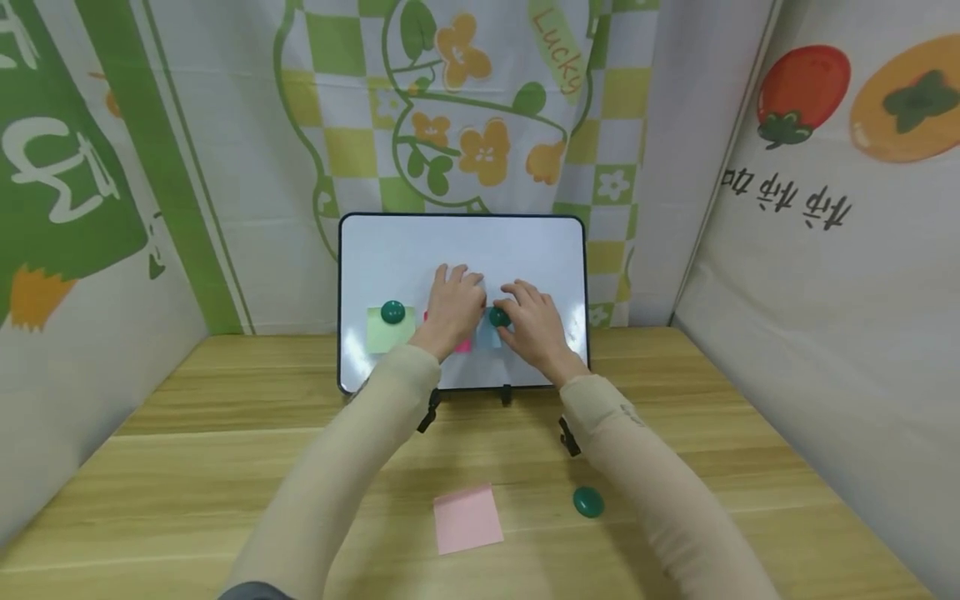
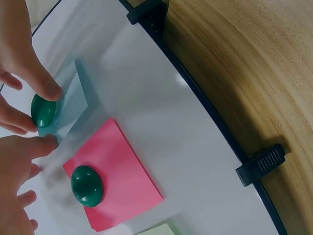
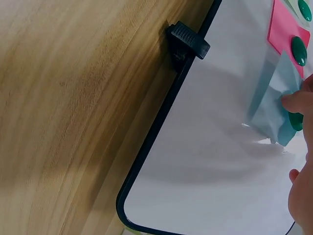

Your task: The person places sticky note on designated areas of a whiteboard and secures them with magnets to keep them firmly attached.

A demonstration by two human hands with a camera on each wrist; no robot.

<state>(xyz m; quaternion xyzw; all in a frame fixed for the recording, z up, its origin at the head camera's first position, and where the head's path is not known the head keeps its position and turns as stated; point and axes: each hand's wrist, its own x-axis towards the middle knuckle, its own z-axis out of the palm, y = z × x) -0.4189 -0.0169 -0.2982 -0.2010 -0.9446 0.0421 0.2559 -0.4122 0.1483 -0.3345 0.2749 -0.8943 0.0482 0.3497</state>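
Observation:
On an upright whiteboard (image 1: 397, 250), my right hand (image 1: 536, 325) pinches a round green magnet (image 2: 43, 111) between thumb and fingers, over a light blue sticky note (image 2: 73, 100). Part of that note stands off the board and casts a shadow. My left hand (image 1: 453, 304) is just left of it, one fingertip (image 2: 46, 142) touching the note's edge while the other fingers rest loosely near the board. A bright pink sticky note (image 2: 124, 171) with its own green magnet (image 2: 87, 186) is partly hidden behind the left hand in the head view.
A pale green sticky note (image 1: 382, 340) hangs under a green magnet (image 1: 392, 312) at the board's left. Nearer on the wooden table (image 1: 750, 500) lie a light pink sticky note (image 1: 468, 521) and a loose green magnet (image 1: 588, 502). Black clips (image 2: 261, 164) grip the board's lower edge.

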